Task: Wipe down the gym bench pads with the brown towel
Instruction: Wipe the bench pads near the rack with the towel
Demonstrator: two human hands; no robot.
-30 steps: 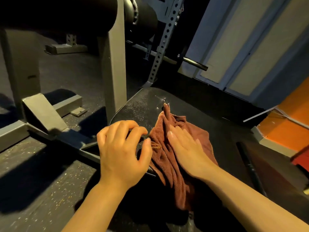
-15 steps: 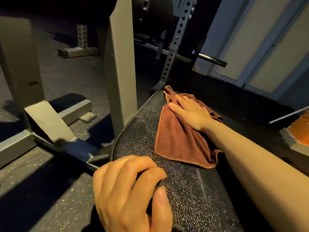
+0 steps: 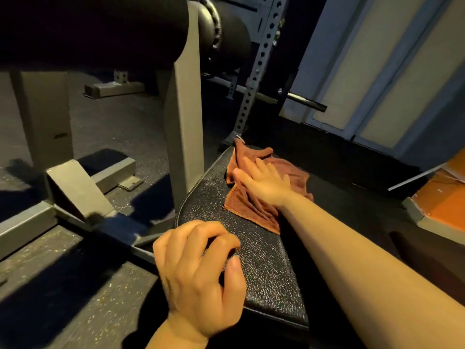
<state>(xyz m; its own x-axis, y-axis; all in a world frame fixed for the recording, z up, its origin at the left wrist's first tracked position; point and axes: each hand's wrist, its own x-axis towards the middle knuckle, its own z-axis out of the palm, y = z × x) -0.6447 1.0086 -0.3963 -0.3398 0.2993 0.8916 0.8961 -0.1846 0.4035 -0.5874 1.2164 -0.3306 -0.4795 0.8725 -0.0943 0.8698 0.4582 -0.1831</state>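
Observation:
A brown towel (image 3: 249, 207) lies bunched on the far end of the black textured bench pad (image 3: 259, 250). My right hand (image 3: 264, 182) presses flat on the towel, fingers spread and pointing toward the pad's far left corner. My left hand (image 3: 198, 273) rests on the near left edge of the pad with curled fingers and nothing in it. A thick black roller pad (image 3: 100, 28) hangs overhead at the upper left on a grey frame.
A grey steel upright (image 3: 185, 137) stands just left of the pad. Grey frame rails (image 3: 75, 192) cross the speckled rubber floor on the left. A perforated rack post (image 3: 256, 71) and a barbell end (image 3: 302, 102) lie beyond. An orange box (image 3: 442, 197) sits right.
My right hand has pushed the towel from the near part of the pad to its far end, where it bunched up. My left hand stayed on the pad's near left edge.

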